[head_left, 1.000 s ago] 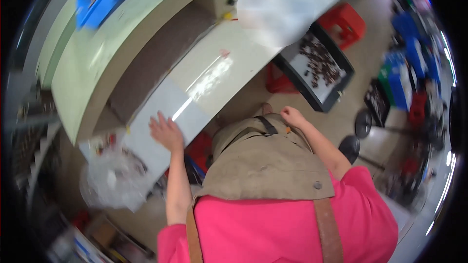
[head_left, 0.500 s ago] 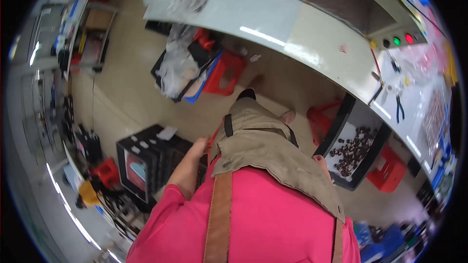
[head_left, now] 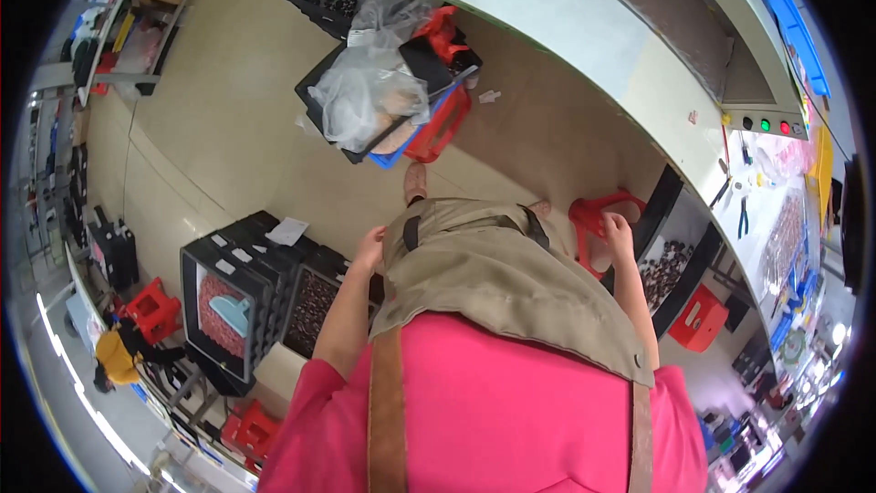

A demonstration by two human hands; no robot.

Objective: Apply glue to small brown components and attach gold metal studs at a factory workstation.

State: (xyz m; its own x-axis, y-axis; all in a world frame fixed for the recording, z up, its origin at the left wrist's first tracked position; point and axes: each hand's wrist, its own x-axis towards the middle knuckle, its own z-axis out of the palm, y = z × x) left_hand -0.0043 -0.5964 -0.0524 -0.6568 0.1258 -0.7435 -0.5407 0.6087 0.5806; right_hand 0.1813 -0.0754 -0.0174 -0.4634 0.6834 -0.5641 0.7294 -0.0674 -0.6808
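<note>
My left hand (head_left: 371, 246) hangs beside the left edge of my beige apron (head_left: 484, 265), its fingers loosely curled in with nothing seen in them. Near it on the floor stands a black tray (head_left: 315, 310) filled with small dark pieces. My right hand (head_left: 618, 232) is held out to the right of the apron, closed in a loose curl around nothing that I can see. Behind that hand are a red plastic stool (head_left: 584, 215) and a black bin (head_left: 680, 246) with dark pieces on a white lining. Neither hand appears to grip anything.
Stacked black trays (head_left: 265, 265) at left hold reddish pieces and a light-blue scoop (head_left: 230, 312). Ahead, clear plastic bags (head_left: 360, 96) lie over black and blue bins. A long white workbench (head_left: 566, 32) runs along the right, carrying pliers (head_left: 744, 216) and a machine with coloured buttons (head_left: 765, 125).
The view has shifted, so the bench and bins sit differently. My right hand has come up and forward into clearer sight; the left has risen slightly. My feet have changed position.
</note>
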